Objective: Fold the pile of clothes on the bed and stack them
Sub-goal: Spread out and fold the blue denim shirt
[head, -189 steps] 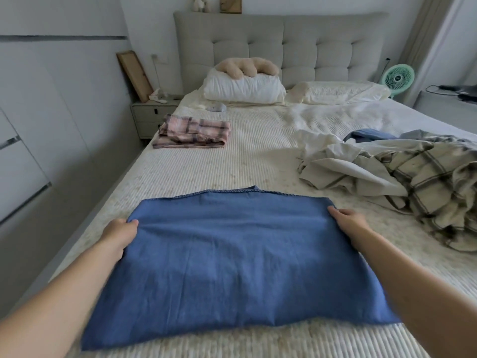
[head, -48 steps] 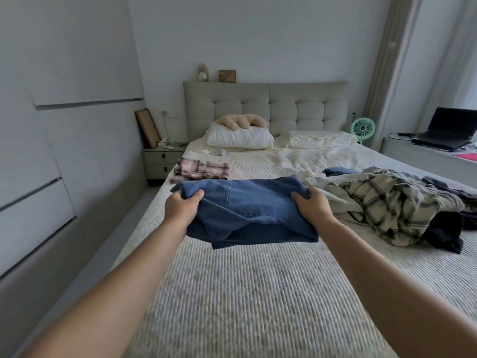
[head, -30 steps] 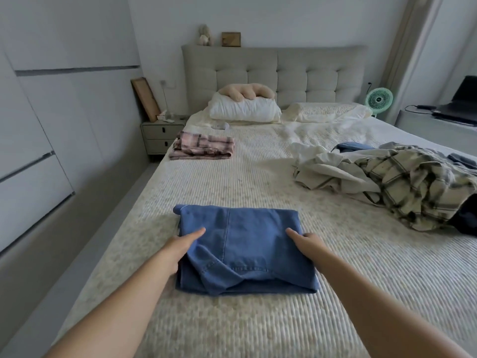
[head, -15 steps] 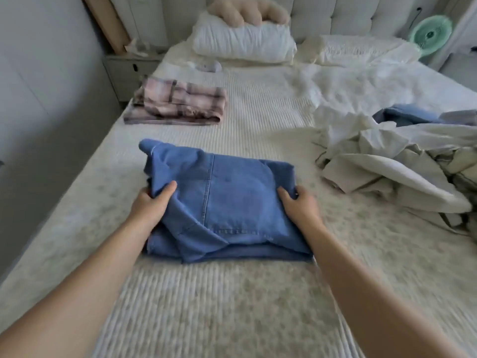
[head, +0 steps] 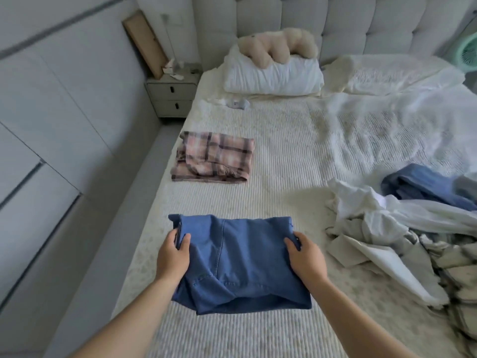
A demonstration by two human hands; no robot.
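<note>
Step in hand: the folded denim point(head: 245, 264) is judged to be in transit toward the stack, the folding itself looking finished
Left hand point(head: 172, 257): the denim's left edge is gripped, thumb on top, fingers curled round the side
Right hand point(head: 304, 257): the right edge is gripped likewise, thumb over the top, the other fingers hidden under the cloth
Denim: held between both hands over the near part of the bed point(head: 284, 156); whether its underside touches the cover cannot be told; the near hem sags a little
Stack: one folded plaid piece point(head: 214, 157) lies farther up the bed on the left, well apart from the denim
Pile: unfolded clothes point(head: 402, 236) are heaped at the right, so much of the task is judged to be left
Next move: the denim would need to be carried forward and left, kept level so the folds are not lost, and set squarely on the plaid piece before release
</note>
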